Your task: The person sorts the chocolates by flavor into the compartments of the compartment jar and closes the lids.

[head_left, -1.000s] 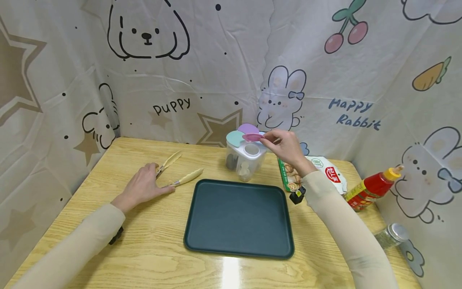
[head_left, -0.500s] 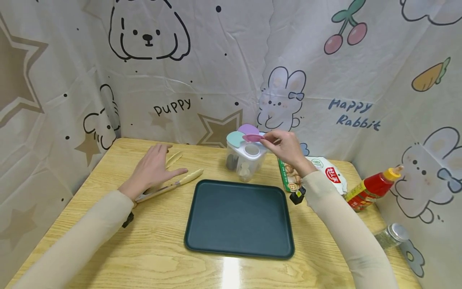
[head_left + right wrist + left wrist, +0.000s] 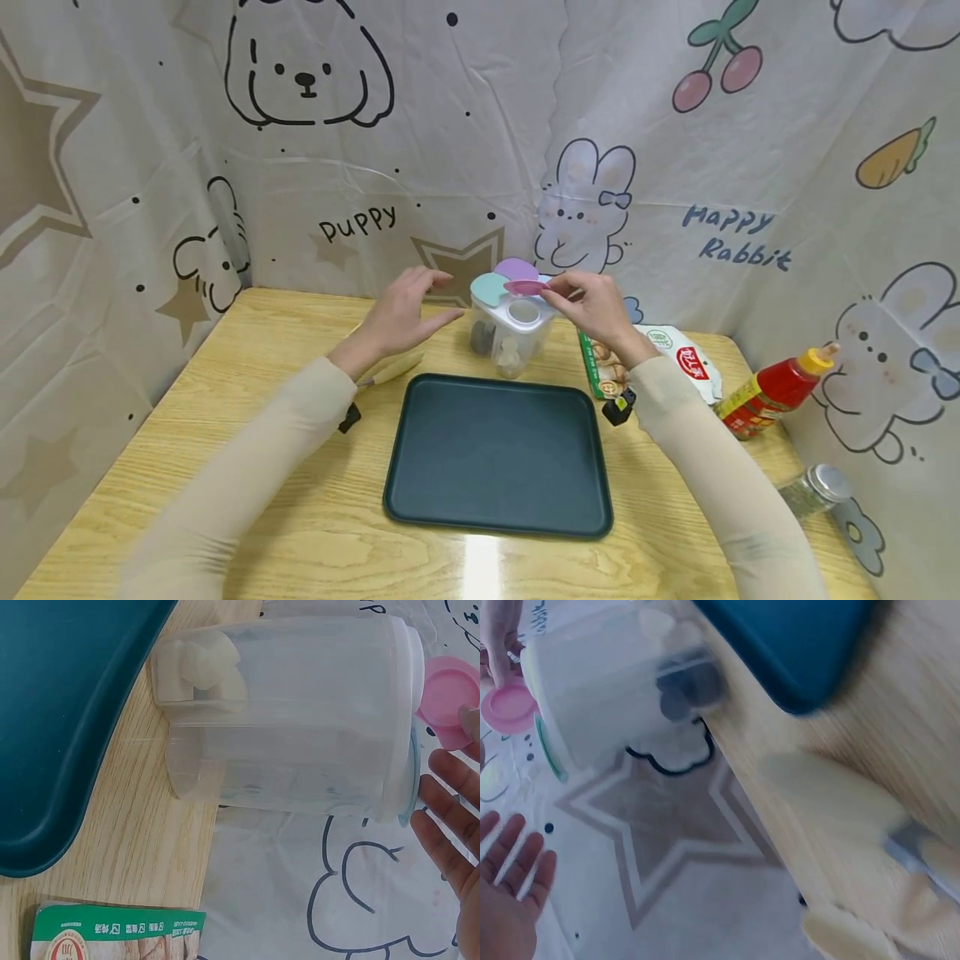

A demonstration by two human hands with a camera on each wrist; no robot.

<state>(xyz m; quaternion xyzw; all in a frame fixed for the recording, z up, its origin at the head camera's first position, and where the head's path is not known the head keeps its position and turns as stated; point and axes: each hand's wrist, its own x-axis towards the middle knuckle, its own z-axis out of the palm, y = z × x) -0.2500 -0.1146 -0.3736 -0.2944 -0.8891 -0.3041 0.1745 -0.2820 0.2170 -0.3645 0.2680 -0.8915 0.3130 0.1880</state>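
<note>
A clear divided container (image 3: 483, 329) with coloured flip lids stands behind the dark tray (image 3: 498, 454). My right hand (image 3: 594, 307) pinches its raised pink lid (image 3: 444, 697), leaving the round opening (image 3: 523, 311) below uncovered. Pale chunks (image 3: 206, 666) lie at the bottom of one compartment, dark pieces (image 3: 690, 686) in another. My left hand (image 3: 405, 315) is in the air just left of the container, thumb and fingers spread towards it, holding nothing. Beneath that forearm, tongs (image 3: 396, 367) with cream tips lie on the table, partly hidden by it.
Right of the container lie a green packet (image 3: 597, 362) and a white packet (image 3: 686, 358) with a red logo. A red squeeze bottle (image 3: 776, 392) with a yellow cap and a glass jar (image 3: 810, 493) stand along the right edge. Printed cloth (image 3: 450, 125) encloses the table's back and sides.
My left hand has let go of the tongs, risen, and travelled right to beside the container. The tongs stay on the table. My right hand keeps the pink lid raised in the same place.
</note>
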